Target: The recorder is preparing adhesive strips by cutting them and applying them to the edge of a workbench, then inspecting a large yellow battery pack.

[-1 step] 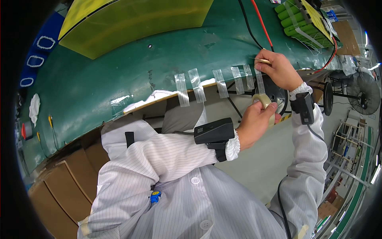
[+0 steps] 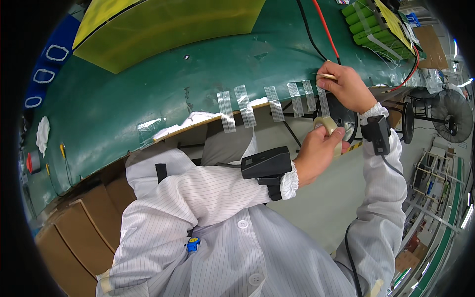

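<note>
My left hand (image 2: 319, 151) is closed around a roll of clear, ribbed tape (image 2: 325, 123), just off the table's front edge. From the roll a strip of tape (image 2: 323, 103) runs up to the edge, beneath my right hand (image 2: 349, 88). That hand pinches a thin pale tool (image 2: 327, 76) with a fine tip pointing left; its exact kind is too small to tell. To the left, several cut tape strips (image 2: 274, 104) hang side by side from the edge of the green table (image 2: 173, 84), their lower ends free.
A large yellow box-shaped block (image 2: 168, 34) stands at the back left. Black and red cables (image 2: 326, 29) cross the table; a green cell pack (image 2: 366, 24) sits far right. Beyond the edge are a floor fan (image 2: 448, 119) and black wheel (image 2: 341, 116); cardboard (image 2: 74, 237) leans lower left.
</note>
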Tool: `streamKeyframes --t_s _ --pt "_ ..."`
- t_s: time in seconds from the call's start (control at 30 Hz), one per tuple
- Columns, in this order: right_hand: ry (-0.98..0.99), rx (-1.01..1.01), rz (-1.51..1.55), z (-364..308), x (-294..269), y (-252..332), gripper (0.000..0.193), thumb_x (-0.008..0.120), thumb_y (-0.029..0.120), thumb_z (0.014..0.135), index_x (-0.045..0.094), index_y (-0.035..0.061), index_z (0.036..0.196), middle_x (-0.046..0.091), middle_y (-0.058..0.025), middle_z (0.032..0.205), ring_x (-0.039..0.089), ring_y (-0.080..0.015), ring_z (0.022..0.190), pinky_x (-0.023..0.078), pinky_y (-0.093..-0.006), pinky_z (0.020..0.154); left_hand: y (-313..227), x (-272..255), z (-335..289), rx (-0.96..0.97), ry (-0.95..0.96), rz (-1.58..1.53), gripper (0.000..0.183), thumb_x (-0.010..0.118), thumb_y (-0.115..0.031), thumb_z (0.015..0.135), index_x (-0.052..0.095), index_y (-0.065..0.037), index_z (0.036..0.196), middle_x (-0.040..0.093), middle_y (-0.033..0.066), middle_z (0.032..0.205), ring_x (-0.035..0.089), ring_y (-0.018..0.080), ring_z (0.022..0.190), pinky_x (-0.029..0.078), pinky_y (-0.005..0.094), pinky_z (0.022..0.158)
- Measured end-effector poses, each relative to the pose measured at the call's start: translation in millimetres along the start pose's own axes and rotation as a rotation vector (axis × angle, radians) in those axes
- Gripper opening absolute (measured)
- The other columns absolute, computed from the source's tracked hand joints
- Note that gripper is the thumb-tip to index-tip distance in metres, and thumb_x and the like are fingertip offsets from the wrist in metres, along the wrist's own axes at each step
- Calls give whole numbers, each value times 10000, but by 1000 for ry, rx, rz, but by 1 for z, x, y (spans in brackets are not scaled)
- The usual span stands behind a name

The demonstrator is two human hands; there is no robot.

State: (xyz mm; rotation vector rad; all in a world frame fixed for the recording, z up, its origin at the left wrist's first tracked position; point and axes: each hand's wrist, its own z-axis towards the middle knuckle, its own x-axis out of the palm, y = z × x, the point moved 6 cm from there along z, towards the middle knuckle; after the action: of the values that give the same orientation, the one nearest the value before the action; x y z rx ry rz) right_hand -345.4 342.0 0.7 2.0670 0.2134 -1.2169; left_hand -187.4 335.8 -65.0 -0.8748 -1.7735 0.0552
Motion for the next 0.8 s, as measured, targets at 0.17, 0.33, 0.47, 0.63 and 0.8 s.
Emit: streamKeyframes --t_s 0.17,0.33,0.47,0.63,0.8 --pt "-43 -15 7 -1 1 1 150 696 51 883 586 -1 971 631 -93 816 593 -182 770 490 -311 736 -1 0 0 14 -5 15 343 527 -325 1046 556 2 1145 697 132 1029 677 163 906 557 312 801" --pt "-168 80 -24 -1 -8 -3 335 810 205 809 590 18 979 614 -96 773 557 -218 710 471 -339 683 -2 2 -1 2 1 28 343 518 -326 1049 552 0 1152 694 132 1038 671 163 917 552 314 815" --pt "-291 92 -103 0 -14 -16 504 878 369 731 594 18 953 623 -114 748 568 -252 677 470 -372 655 -1 3 -3 1 -22 37 349 513 -331 1051 551 -2 1160 692 132 1040 664 165 939 539 323 847" --pt "-381 163 -63 2 -6 -15 486 844 385 779 571 4 910 626 -112 759 572 -250 678 474 -372 661 -2 -1 -3 7 -22 43 343 518 -324 1048 550 -4 1167 690 133 1049 661 166 946 533 322 855" --pt "-340 87 184 -36 -13 -5 331 737 272 907 545 5 874 624 -125 772 593 -257 687 476 -362 665 -4 -2 -8 -19 -14 41 336 520 -319 1047 549 -8 1174 686 131 1067 660 163 946 534 311 847"
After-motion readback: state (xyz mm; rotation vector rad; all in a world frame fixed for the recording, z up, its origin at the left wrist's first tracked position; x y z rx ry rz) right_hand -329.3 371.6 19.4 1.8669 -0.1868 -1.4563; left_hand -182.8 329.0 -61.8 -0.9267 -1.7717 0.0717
